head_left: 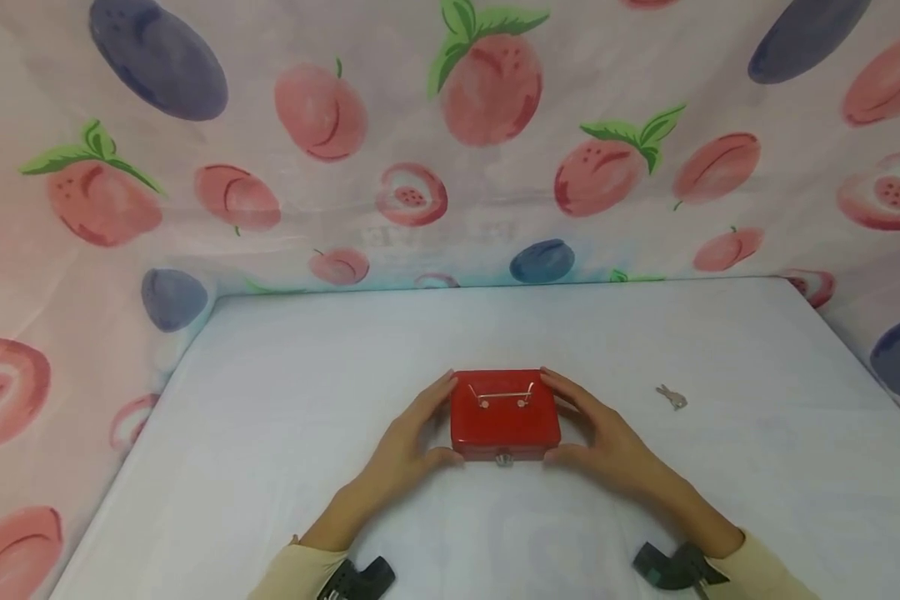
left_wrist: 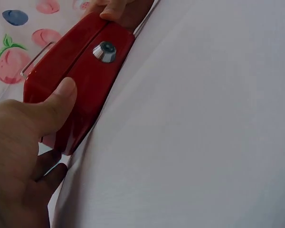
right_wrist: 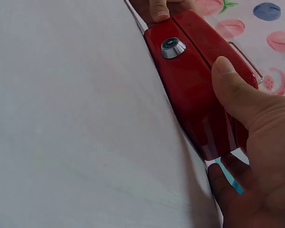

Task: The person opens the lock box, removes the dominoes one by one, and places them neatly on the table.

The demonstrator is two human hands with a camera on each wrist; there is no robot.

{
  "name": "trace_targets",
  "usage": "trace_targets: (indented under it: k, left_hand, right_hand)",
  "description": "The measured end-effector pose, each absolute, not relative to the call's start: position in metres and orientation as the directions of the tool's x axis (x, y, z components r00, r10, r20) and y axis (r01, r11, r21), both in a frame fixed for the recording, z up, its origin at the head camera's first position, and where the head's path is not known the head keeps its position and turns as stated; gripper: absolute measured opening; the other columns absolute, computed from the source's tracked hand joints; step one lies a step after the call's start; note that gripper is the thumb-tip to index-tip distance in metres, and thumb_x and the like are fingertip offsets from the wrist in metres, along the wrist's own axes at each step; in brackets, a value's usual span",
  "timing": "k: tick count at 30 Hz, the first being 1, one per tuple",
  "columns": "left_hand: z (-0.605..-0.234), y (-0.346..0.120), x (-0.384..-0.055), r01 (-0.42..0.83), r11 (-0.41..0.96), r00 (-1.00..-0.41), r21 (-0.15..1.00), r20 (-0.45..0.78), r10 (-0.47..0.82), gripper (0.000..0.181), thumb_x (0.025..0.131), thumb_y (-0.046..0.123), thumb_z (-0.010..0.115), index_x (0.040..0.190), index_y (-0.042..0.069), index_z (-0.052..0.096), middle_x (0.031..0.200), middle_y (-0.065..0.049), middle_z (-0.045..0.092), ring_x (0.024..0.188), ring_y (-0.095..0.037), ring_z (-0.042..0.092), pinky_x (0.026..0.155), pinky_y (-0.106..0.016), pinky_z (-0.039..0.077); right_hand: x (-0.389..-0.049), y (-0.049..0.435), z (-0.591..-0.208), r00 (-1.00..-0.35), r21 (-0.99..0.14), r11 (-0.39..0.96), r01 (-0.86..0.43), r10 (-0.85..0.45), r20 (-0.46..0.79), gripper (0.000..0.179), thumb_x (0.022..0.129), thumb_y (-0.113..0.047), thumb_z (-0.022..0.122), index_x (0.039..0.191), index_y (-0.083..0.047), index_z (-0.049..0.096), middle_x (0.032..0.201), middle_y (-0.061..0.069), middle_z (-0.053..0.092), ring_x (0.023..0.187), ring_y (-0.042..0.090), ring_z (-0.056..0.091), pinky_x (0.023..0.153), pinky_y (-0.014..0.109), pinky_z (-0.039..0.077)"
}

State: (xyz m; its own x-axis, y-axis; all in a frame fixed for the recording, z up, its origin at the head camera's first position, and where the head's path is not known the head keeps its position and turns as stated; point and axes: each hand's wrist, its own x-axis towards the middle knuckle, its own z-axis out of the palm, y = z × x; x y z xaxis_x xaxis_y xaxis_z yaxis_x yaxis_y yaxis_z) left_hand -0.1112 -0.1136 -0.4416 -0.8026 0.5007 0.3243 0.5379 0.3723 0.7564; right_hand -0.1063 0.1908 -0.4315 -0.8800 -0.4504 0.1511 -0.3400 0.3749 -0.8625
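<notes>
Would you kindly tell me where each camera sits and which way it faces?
Head: worn on the head, facing forward and down at the red cash box, keys and white table; left hand, right hand and sleeves show.
Left wrist: worn there, facing the box's lock; left hand near, part of right hand beyond.
Right wrist: worn there, facing the same side from the other end; right hand near, part of left hand beyond.
Shared: both wrist views show the lock and handle.

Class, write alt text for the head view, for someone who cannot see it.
A person's left hand and right hand grip a closed red box from both sides on a white table. It has a wire handle on top and a silver lock in front; keys lie to the right.
</notes>
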Motion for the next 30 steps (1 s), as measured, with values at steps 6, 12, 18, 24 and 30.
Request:
trace_targets:
  k: [6, 12, 18, 24, 30]
  left_hand:
    - [-0.441, -0.112, -0.111, 0.516, 0.347, -0.817, 0.783, 0.328, 0.474, 0.091, 0.076, 0.004, 0.079, 0.151, 0.018, 0.029, 0.155, 0.004, 0.028, 0.135, -0.017, 0.037, 0.101, -0.036, 0.041]
    - [-0.425, -0.106, -0.104, 0.466, 0.216, -0.839, 0.858, 0.353, 0.413, 0.075, 0.081, -0.003, 0.072, 0.146, 0.002, 0.036, 0.148, -0.012, 0.039, 0.123, -0.032, 0.050, 0.094, -0.046, 0.047]
    - [-0.403, -0.101, -0.095, 0.432, 0.177, -0.864, 0.884, 0.349, 0.364, 0.065, 0.080, -0.007, 0.069, 0.139, -0.009, 0.040, 0.139, -0.024, 0.046, 0.116, -0.041, 0.054, 0.089, -0.051, 0.049]
    - [-0.402, -0.098, -0.094, 0.429, 0.200, -0.880, 0.881, 0.357, 0.314, 0.062, 0.082, -0.006, 0.069, 0.138, -0.007, 0.044, 0.132, -0.022, 0.053, 0.116, -0.037, 0.055, 0.085, -0.049, 0.052]
    - [-0.419, -0.094, -0.102, 0.478, 0.196, -0.864, 0.856, 0.419, 0.279, 0.059, 0.086, -0.003, 0.066, 0.140, -0.004, 0.043, 0.137, -0.018, 0.048, 0.113, -0.034, 0.056, 0.072, -0.033, 0.057]
  right_hand:
    - [-0.106, 0.190, -0.430, -0.893, -0.881, 0.352, -0.318, -0.423, 0.153, 0.089, 0.076, -0.019, 0.081, 0.149, -0.031, 0.031, 0.148, -0.007, 0.035, 0.134, 0.021, 0.036, 0.092, 0.036, 0.049]
    - [-0.108, 0.189, -0.428, -0.910, -0.880, 0.360, -0.310, -0.379, 0.166, 0.082, 0.079, -0.021, 0.079, 0.147, -0.031, 0.035, 0.144, -0.003, 0.041, 0.130, 0.022, 0.040, 0.091, 0.036, 0.050]
    - [-0.111, 0.189, -0.429, -0.914, -0.874, 0.366, -0.320, -0.364, 0.182, 0.076, 0.082, -0.020, 0.077, 0.147, -0.028, 0.037, 0.142, -0.001, 0.045, 0.127, 0.022, 0.043, 0.092, 0.035, 0.050]
    - [-0.112, 0.189, -0.427, -0.928, -0.887, 0.360, -0.289, -0.334, 0.167, 0.070, 0.085, -0.018, 0.073, 0.146, -0.029, 0.039, 0.140, -0.001, 0.047, 0.125, 0.021, 0.045, 0.092, 0.031, 0.049]
    - [-0.114, 0.186, -0.425, -0.935, -0.886, 0.370, -0.280, -0.313, 0.165, 0.065, 0.089, -0.015, 0.068, 0.147, -0.023, 0.039, 0.141, 0.004, 0.047, 0.125, 0.025, 0.046, 0.091, 0.025, 0.048]
